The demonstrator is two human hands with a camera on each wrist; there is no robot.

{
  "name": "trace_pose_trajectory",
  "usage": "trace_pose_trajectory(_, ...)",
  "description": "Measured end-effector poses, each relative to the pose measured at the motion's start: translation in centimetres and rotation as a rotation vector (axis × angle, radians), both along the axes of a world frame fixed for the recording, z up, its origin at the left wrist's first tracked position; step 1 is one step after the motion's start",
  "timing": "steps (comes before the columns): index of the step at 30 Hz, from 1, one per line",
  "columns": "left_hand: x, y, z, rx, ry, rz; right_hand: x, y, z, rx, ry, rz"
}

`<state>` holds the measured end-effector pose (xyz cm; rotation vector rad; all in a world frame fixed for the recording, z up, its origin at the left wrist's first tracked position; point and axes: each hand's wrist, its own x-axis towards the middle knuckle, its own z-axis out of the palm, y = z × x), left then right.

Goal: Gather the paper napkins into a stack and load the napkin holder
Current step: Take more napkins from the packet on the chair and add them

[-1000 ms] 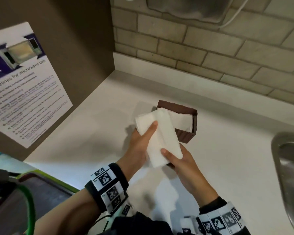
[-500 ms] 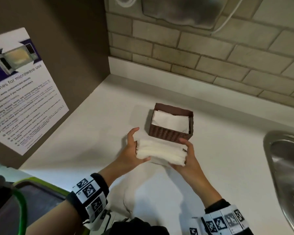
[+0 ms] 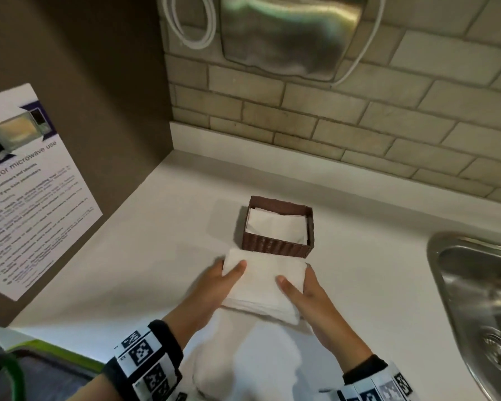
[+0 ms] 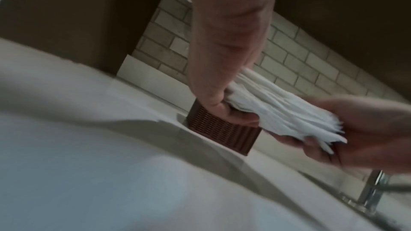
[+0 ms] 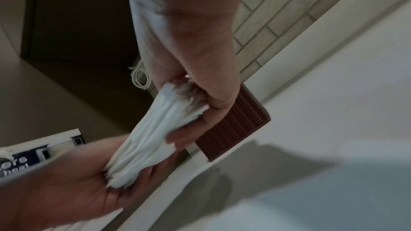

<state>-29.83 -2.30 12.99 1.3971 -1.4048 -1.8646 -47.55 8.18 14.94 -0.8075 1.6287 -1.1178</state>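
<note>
A thick stack of white paper napkins is held flat between both hands, just in front of the brown ribbed napkin holder. My left hand grips its left end, thumb on top and fingers beneath. My right hand grips the right end the same way. The holder stands on the white counter and has white napkins lying inside. In the left wrist view the napkin stack fans out above the holder. The right wrist view shows the stack beside the holder.
A steel sink lies at the right, close to my right hand. A brown side panel with a microwave notice bounds the left. A brick wall with a steel dispenser and white cord rises behind. A green-rimmed tray sits at lower left.
The stack has turned from a tilted hold over the holder to lying flat and level in front of it. Both hands shifted to its two ends, thumbs now on top.
</note>
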Motion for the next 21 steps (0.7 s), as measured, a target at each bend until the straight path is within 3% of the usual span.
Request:
trace_pose_trajectory(4, -0.8, 0.4, 1.5, 0.170, 0.138, -0.020, -2.2, 0.0, 2.5, 0.018, 0.052, 0.037)
trace_pose_trajectory(11, -4.0, -2.6, 6.1, -0.080, 0.234, 0.040, -5.2, -3.7, 8.9, -0.186, 0.364, 0.066)
trace_pose_trajectory(15, -5.1, -5.2, 6.6, -0.132, 0.192, 0.051, -6.1, -8.3, 8.0, -0.187, 0.399, 0.037)
trace_pose_trajectory(21, -3.7, -6.9, 5.0, -0.062, 0.140, 0.083, -6.6, -11.7, 4.3, -0.014, 0.470, 0.020)
